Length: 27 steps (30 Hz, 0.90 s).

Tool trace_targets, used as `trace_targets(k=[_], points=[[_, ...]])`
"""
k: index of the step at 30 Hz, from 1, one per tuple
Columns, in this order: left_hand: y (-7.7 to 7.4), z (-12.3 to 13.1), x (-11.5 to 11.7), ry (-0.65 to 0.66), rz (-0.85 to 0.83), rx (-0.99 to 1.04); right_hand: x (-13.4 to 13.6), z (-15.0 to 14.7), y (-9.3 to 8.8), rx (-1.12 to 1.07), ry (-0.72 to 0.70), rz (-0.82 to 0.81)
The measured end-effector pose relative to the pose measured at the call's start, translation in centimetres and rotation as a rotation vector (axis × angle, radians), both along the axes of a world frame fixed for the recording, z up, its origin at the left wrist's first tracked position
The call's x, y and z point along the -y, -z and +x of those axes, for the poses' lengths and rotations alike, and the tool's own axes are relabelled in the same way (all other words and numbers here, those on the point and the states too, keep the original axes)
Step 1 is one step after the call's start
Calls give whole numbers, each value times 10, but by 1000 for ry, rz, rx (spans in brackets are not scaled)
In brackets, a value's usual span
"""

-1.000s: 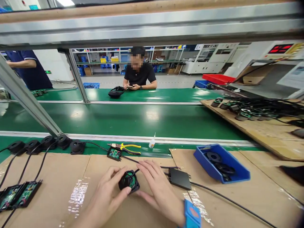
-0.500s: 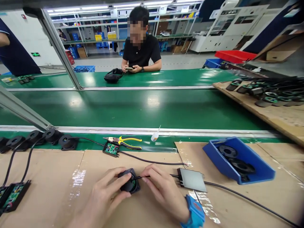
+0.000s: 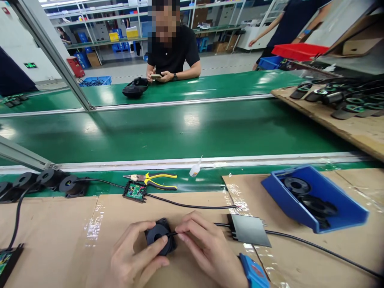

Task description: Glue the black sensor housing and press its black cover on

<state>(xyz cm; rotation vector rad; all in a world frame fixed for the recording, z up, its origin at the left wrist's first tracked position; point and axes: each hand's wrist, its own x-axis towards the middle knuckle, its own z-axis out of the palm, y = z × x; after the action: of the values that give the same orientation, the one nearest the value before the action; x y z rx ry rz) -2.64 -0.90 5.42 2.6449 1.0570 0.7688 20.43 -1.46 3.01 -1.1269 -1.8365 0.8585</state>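
Cardboard-covered bench, pliers, blue bin

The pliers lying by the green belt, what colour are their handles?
Yellow and black handles on the pliers, clear in the head view, beyond the left hand.

Scene was bright and evenly lit from overhead strip lights at top left. Glare patches sat on the green conveyor belt and on the clear tape over the cardboard. Shadows were soft and faint under the hands. Wide-angle distortion bent the aluminium post and stretched the blue bin at the right edge. Far corners were blurred; the centre was sharp. One face was pixelated.
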Motion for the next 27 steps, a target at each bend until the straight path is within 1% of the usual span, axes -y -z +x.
trace_targets(k=[4,8,11,16,20,23,27], points=[[-3,1,0,-19,15,-29,1,0,1,-3,0,-1],[-6,4,0,-10,45,-42,0,0,1,-10,7,17],[-3,4,1,-14,59,-38,0,0,1,-14,17,18],[3,3,2,-51,22,-69,0,1,-1,-25,19,38],[2,4,2,-56,2,-88,-1,1,-2,-35,25,59],[-5,10,0,-50,90,-95,-2,1,-2,-44,36,81],[-14,18,-6,17,265,-149,-2,1,-2,-50,43,121]])
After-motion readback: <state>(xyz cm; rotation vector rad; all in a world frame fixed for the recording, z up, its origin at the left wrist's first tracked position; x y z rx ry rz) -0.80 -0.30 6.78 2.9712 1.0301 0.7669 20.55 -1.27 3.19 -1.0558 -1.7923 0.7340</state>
